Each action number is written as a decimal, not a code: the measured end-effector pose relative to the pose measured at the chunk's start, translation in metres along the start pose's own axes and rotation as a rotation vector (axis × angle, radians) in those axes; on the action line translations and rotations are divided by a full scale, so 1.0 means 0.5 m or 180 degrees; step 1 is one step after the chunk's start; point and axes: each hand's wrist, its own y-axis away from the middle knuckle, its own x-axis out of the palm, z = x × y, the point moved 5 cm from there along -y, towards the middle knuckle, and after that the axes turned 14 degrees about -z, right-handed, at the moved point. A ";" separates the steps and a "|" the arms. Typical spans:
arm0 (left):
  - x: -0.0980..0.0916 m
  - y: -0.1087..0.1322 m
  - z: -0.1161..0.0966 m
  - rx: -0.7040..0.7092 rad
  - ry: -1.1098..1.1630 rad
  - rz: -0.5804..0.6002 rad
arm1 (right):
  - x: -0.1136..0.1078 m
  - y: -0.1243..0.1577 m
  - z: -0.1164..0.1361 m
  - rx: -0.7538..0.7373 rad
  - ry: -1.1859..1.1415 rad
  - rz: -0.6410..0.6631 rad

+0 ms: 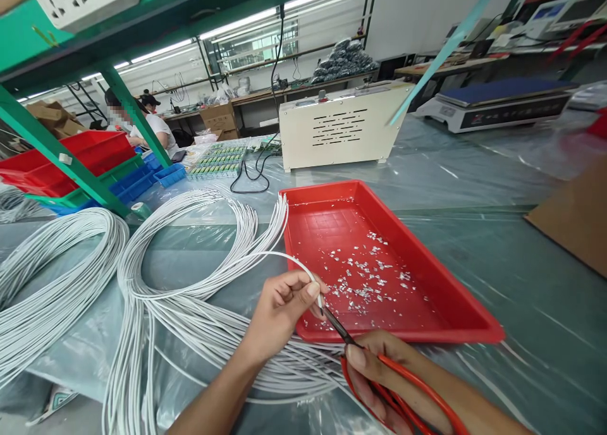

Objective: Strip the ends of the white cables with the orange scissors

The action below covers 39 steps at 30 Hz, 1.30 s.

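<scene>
Between its thumb and fingers, my left hand [287, 302] pinches a white cable [300, 264] close to its end. My right hand [379, 372] is wrapped round the red handles of a pair of scissors [339, 326], whose dark blades point up and left to the cable's tip. Whether the blades touch the cable is too small to tell. The cable runs back into a coiled bundle of white cables [137, 277] on the left. Under and beyond both hands lies a red tray [427, 283] with small silvery and white scraps scattered on its bottom.
Another cable coil [57, 283] lies at far left. Behind the tray stand a cream metal box [346, 128] and a weighing scale [502, 103]. Stacked bins [71, 166] and a green shelf post [137, 119] are at left; a cardboard piece [573, 214] is at right. People sit further back.
</scene>
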 end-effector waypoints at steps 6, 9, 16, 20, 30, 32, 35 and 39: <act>0.002 -0.001 0.003 -0.0080 0.0274 -0.0051 | -0.009 -0.023 -0.008 -0.0155 0.0627 -0.0579; 0.002 0.000 0.004 -0.0105 0.0341 -0.0050 | -0.018 -0.024 0.008 -0.0646 0.1106 -0.0916; 0.001 0.002 0.005 -0.0119 0.0431 -0.0059 | -0.013 -0.012 0.031 -0.1213 0.1785 -0.1127; -0.002 0.004 -0.005 0.0079 0.0310 -0.0152 | -0.011 -0.003 0.044 -0.1299 0.2114 -0.1312; 0.010 0.008 -0.007 0.0112 0.0196 -0.0180 | -0.008 0.019 0.053 -0.2284 0.2932 -0.1806; 0.012 0.009 -0.010 0.0217 0.0250 -0.0260 | -0.006 0.021 0.055 -0.2400 0.2769 -0.1826; 0.012 0.012 -0.013 0.0354 0.0277 -0.0390 | -0.018 0.012 0.056 -0.2052 0.2203 -0.1877; 0.011 0.016 -0.015 0.0440 0.0207 -0.0453 | -0.025 -0.011 0.036 -0.1050 0.1009 -0.1193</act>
